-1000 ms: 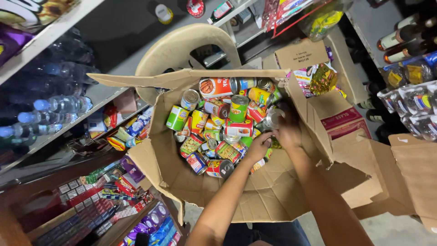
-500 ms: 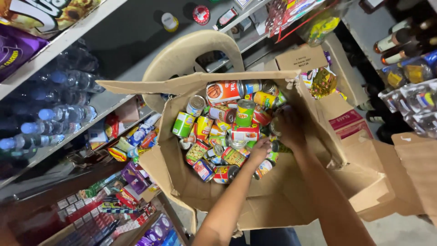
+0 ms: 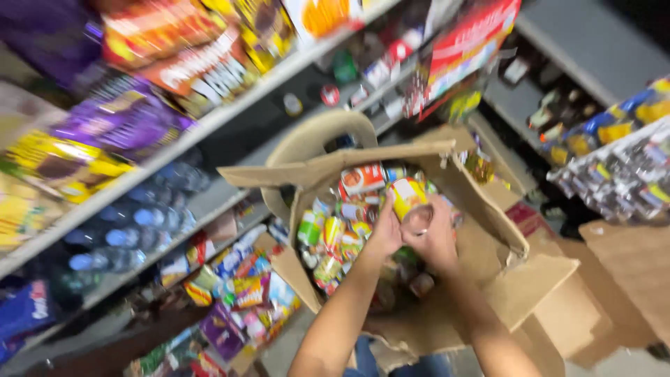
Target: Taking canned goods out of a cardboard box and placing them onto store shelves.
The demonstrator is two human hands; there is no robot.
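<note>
Blurred shelves (image 3: pixel 209 122) w/ snack bags, upper left. Ctr frame: left hand (image 3: pixel 386 234) and right hand (image 3: pixel 436 241), forearms angled up, both curled round yellow can (image 3: pixel 408 202), lifted over open cardboard box (image 3: pixel 488 209) of cans.

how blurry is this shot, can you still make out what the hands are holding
Head view: heavy motion blur smears the shelf packets and the packs at right; the centre is softer than sharp, yet readable: left hand and right hand together grip a yellow can above the open cardboard box of cans. Lighting is dim toward the frame edges.
</note>
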